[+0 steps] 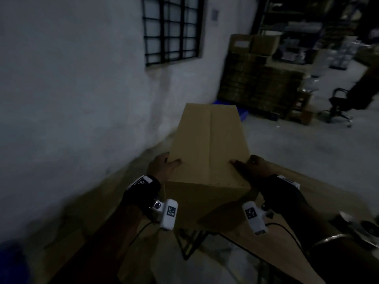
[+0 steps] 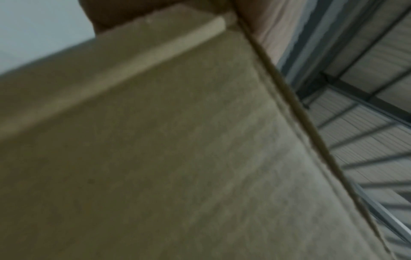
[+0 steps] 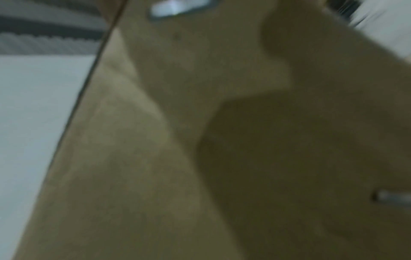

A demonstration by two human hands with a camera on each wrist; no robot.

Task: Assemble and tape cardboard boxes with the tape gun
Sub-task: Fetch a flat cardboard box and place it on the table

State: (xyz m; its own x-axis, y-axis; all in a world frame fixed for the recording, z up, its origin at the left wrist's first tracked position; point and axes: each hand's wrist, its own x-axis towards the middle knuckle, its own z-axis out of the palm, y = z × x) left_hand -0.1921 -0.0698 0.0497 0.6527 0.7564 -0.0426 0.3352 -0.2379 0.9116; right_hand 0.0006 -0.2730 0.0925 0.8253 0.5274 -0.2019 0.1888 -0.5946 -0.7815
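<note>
Holding a closed cardboard box [image 1: 209, 146] out in front, over the edge of a wooden table [image 1: 291, 203], both hands clasp its near corners. Left hand [image 1: 164, 168] and right hand [image 1: 249, 167] grip opposite sides, thumbs lying across the top. A seam runs down the top face.

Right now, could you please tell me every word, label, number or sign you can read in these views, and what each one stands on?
No readable text in any view.
Square black-and-white marker on the white left wrist camera housing: a pattern, no words.
Square marker on the white right wrist camera housing: likewise a pattern.
Small paper notice on the pale wall beside the barred window: too blurred to read.
Plain brown cardboard box, held by the left hand and right hand: no print visible.
</note>
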